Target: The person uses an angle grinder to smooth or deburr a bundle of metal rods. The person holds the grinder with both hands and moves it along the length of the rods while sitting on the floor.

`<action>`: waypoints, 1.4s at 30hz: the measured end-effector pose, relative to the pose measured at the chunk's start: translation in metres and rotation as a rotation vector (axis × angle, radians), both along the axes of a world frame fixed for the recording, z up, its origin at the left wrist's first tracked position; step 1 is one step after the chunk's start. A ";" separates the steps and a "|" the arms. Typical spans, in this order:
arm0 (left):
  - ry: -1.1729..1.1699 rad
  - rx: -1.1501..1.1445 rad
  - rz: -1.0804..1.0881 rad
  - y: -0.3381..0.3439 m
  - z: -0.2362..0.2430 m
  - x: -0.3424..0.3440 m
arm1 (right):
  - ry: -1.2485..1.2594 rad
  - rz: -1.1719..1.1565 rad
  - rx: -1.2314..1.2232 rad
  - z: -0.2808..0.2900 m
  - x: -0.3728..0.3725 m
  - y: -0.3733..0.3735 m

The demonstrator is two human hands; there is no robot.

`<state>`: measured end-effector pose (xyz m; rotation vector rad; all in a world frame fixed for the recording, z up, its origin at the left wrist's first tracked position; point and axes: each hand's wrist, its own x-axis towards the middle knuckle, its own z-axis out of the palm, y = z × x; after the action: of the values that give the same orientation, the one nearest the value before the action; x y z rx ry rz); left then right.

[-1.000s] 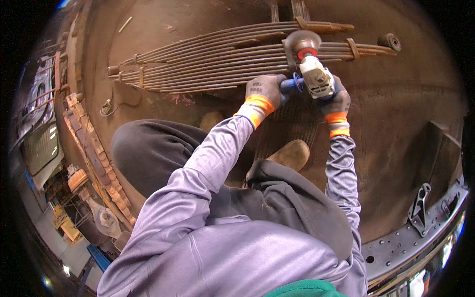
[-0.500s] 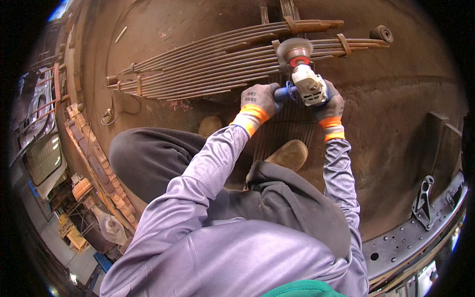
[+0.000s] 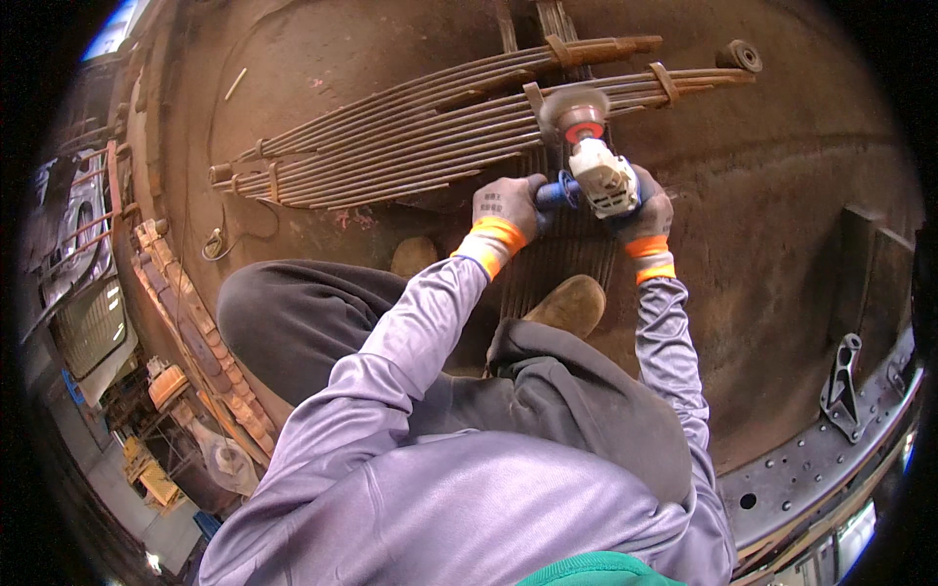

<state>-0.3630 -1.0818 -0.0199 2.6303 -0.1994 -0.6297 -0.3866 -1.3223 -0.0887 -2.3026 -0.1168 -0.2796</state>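
An angle grinder with a white head is held between my gloved hands over a rusty leaf spring. My left hand is wrapped round its blue side handle. Around the grinder's body, mostly hidden by it, closes my right hand. The round brush-like disc with a red centre is blurred as if spinning, over the spring's leaves just right of a metal clip. A second leaf spring lies alongside on the far side.
Both springs lie across dark metal bars on a brown floor. My shoe is close below the grinder. A long rusty beam lies at left. A black riveted frame rail with a bracket curves along the lower right.
The whole view has shifted slightly. Against the near spring, the grinder's disc has come a little toward me. Both hands keep their hold.
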 end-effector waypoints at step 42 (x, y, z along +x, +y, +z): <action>-0.154 0.016 -0.285 -0.068 0.090 0.045 | 0.059 -0.397 0.114 0.090 -0.026 -0.030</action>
<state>-0.3176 -1.1502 0.0700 2.6900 -0.6265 -0.5186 -0.4127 -1.3523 0.0018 -2.2040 0.3809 -0.4075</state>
